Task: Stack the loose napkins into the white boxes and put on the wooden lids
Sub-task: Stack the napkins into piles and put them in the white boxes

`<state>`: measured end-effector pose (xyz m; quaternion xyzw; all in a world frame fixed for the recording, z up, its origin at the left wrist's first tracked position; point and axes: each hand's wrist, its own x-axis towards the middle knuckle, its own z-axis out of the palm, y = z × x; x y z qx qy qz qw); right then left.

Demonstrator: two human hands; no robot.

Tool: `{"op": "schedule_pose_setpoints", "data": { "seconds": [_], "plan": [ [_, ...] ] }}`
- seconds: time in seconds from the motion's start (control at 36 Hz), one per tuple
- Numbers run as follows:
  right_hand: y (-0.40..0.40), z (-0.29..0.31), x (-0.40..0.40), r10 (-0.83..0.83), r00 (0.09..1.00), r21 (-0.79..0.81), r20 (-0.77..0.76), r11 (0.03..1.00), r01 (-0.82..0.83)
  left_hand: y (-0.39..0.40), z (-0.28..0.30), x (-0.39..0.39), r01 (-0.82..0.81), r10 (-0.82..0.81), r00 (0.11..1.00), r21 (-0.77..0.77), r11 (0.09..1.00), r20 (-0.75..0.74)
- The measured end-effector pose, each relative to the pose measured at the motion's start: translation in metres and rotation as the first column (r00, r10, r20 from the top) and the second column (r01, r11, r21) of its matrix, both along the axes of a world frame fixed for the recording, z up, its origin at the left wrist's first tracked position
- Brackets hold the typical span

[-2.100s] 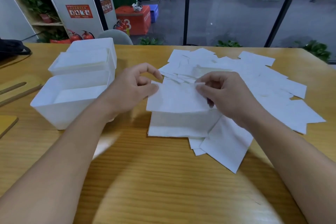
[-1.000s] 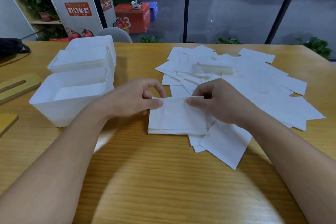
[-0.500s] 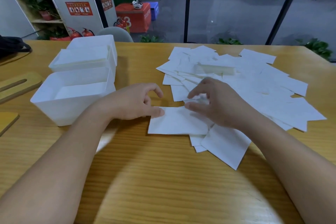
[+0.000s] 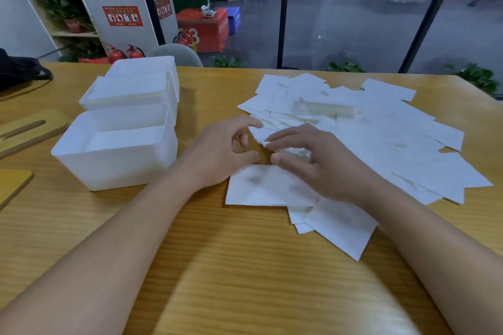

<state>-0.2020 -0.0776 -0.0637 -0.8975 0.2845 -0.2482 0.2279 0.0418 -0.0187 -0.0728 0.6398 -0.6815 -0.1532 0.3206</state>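
Head view, hands: the left hand (image 4: 223,152) and the right hand (image 4: 321,163) met over the near-left edge of the napkin spread, fingertips almost touching each other.
Left grip: fingers loosely curled and apart, thumb tip at the far edge of the napkin stack (image 4: 269,187); it appeared to clasp nothing.
Right grip: fingers bent over a crumpled loose napkin (image 4: 292,151); whether they actually pinched it could not be told, since the hand covered the contact.
Key relation: the next napkin lay directly under and just beyond both sets of fingertips, nearer the right hand; the stack sat just on the near side of the hands.
Stack: flat, white, roughly rectangular, long axis running left to right, with a few stray sheets poking out beneath its right end.
Loose napkins (image 4: 381,128): a wide overlapping scatter on the right half of the counter (image 4: 190,266), thin and limp, with a thicker bundle far back.
Destination: the nearest white box (image 4: 117,149) stood to the left of the left hand, open, a layer of napkins already inside; two more boxes behind it.
Wooden lids (image 4: 30,130): off, lying at the counter's left edge.
Judgement: mid-gathering; boxes unfilled, lids not yet placed.
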Motion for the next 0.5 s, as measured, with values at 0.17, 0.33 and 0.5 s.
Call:
{"op": "schedule_pose_setpoints", "data": {
  "seconds": [0.17, 0.33, 0.5],
  "plan": [
    [0.001, 0.016, -0.012, -0.077, 0.964, 0.21, 0.255, 0.977, 0.022, -0.005, -0.002, 0.0, -0.012, 0.025, 0.993, -0.102, 0.995, 0.12],
    [-0.003, 0.006, -0.012, -0.218, 0.956, 0.134, 0.197, 0.972, 0.194, -0.004, 0.002, 0.0, 0.06, -0.048, 0.996, -0.163, 0.985, 0.079],
    [-0.006, 0.002, -0.011, -0.215, 0.941, 0.046, 0.26, 0.976, 0.211, 0.0, 0.005, 0.0, 0.04, -0.043, 0.999, -0.209, 0.977, -0.009]
  ]
}}
